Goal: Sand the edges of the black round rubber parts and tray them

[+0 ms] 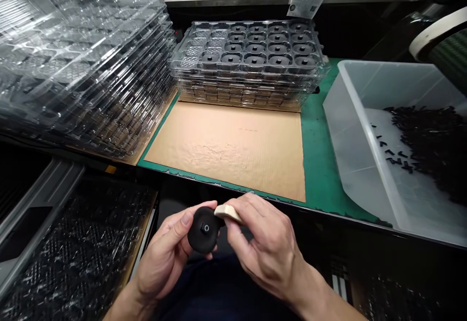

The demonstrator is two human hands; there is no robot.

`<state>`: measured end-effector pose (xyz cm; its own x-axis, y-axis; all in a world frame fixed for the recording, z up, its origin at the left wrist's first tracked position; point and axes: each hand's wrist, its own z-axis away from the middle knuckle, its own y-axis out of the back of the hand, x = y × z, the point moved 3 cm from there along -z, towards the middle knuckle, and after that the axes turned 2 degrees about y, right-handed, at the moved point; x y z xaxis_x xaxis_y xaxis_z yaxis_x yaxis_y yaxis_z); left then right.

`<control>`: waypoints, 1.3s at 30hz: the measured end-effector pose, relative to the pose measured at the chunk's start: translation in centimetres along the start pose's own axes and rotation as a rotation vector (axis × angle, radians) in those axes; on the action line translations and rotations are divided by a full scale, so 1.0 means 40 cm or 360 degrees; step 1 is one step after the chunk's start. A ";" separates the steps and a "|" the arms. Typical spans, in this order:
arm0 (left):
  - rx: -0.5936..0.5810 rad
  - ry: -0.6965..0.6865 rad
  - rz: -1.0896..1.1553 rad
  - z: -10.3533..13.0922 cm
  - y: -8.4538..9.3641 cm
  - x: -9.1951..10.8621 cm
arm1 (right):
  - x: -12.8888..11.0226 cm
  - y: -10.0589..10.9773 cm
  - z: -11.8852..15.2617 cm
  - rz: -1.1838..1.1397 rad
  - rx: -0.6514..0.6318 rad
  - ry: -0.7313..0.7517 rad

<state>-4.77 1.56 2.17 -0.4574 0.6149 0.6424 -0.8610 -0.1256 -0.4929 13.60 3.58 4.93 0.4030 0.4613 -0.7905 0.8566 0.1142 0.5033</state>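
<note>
A round black plastic part with a small raised stub at its centre is gripped by my left hand, the thumb along its upper left rim. My right hand pinches a cream-coloured, rounded tool or block, whose exact kind I cannot make out. Its tip is at the upper right edge of the black part; whether they touch is hard to tell. Both hands are in front of the bench edge, above my lap. Similar round black parts sit in the pockets of a clear plastic tray at the back.
Cardboard lies on the green bench mat. Stacked clear trays rise at the left. At the right stands a translucent bin holding many small black pieces. More trays with dark contents are low at the left.
</note>
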 end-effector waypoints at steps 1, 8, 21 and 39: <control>0.0029 -0.0009 0.0011 -0.001 0.003 0.002 | 0.000 -0.004 0.001 -0.0034 -0.0048 -0.0033; 0.0043 0.0016 -0.0027 -0.004 0.004 0.004 | 0.000 -0.016 0.008 -0.0066 -0.0073 -0.0081; -0.0144 0.0056 -0.0026 -0.013 -0.002 -0.003 | -0.007 -0.014 0.012 0.0078 -0.0047 0.0115; -0.0267 0.0291 -0.0005 -0.024 0.006 -0.031 | -0.004 -0.006 -0.002 0.0102 -0.0201 0.0417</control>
<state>-4.19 1.53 0.68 -0.3938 0.7475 0.5349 -0.8064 -0.0016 -0.5914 13.32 3.53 4.98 0.3439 0.6807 -0.6469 0.7787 0.1783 0.6016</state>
